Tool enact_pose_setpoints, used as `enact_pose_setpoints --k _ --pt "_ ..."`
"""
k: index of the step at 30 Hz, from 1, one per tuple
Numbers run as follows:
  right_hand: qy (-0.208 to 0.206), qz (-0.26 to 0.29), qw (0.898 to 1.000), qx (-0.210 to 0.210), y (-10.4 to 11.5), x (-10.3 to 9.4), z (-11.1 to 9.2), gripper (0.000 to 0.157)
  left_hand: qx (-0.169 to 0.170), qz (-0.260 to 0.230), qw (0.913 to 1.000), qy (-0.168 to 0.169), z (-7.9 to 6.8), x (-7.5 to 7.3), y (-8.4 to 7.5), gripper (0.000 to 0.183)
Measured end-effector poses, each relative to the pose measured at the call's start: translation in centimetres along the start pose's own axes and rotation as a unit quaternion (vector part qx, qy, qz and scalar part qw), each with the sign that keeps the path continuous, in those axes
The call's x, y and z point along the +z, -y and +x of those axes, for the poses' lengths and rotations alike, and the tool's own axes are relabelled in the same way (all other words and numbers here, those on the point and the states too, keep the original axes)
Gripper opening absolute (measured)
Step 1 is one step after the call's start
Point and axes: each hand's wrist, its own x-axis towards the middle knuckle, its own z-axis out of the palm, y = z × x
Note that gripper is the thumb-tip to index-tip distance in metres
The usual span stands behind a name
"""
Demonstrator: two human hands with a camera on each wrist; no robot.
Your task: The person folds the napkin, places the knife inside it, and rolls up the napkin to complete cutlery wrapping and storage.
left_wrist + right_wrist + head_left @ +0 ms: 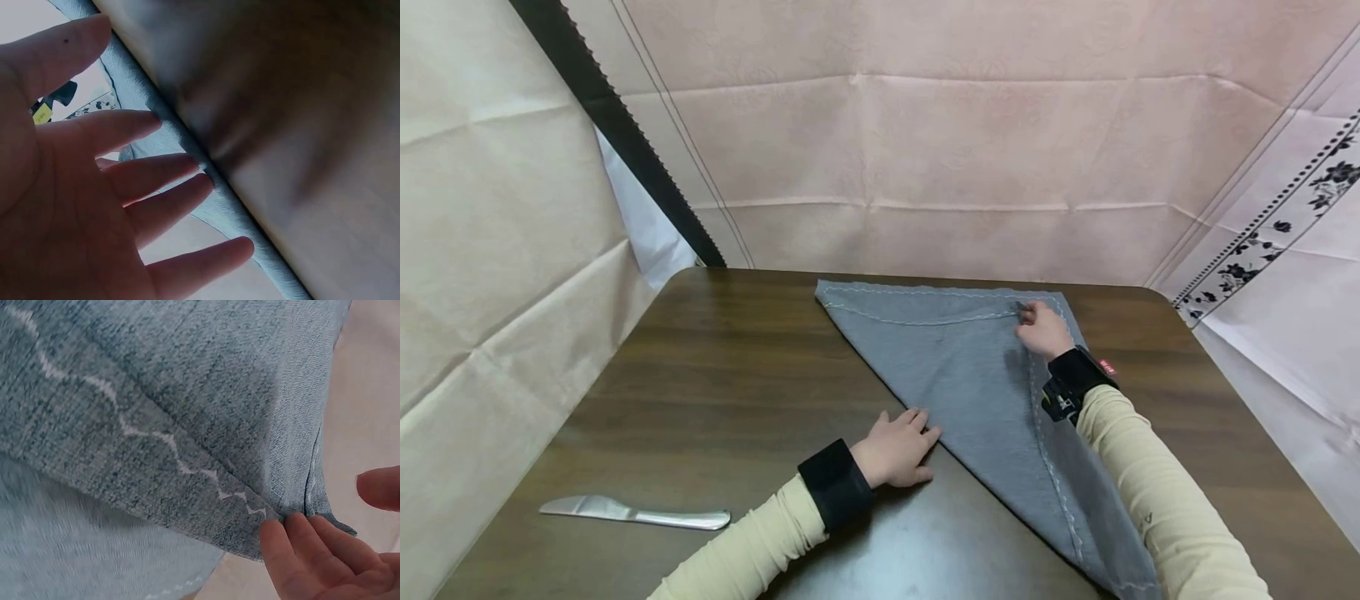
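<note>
Grey cloth (977, 392) folded triangular, long fold edge diagonal, tip toward person.

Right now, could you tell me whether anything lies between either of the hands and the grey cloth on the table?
Nothing visible does. The right hand already touches the cloth at its far folded corner, and the left hand lies flat at the cloth's diagonal edge. The knife lies off to the left, apart from both.
</note>
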Motion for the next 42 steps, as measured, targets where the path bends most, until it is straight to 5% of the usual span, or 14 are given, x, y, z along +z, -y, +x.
enact_pose_setpoints --k 9,30,42 --pt "-0.016 -0.057 0.998 -0.006 -1.3 -1.9 1.0 0.057 0.013 -0.005 0.9998 -0.011 0.7 0.1 -0.3 0.063" --pt "-0.043 -0.069 0.997 0.008 -3.8 -4.7 1.8 0.060 0.011 -0.005 0.9999 0.001 2.8 -0.1 -1.1 0.063" --pt "-0.039 -0.087 0.995 -0.004 -3.0 -6.6 2.5 0.061 0.002 -0.019 0.9997 0.012 4.4 -0.3 -1.8 0.065"
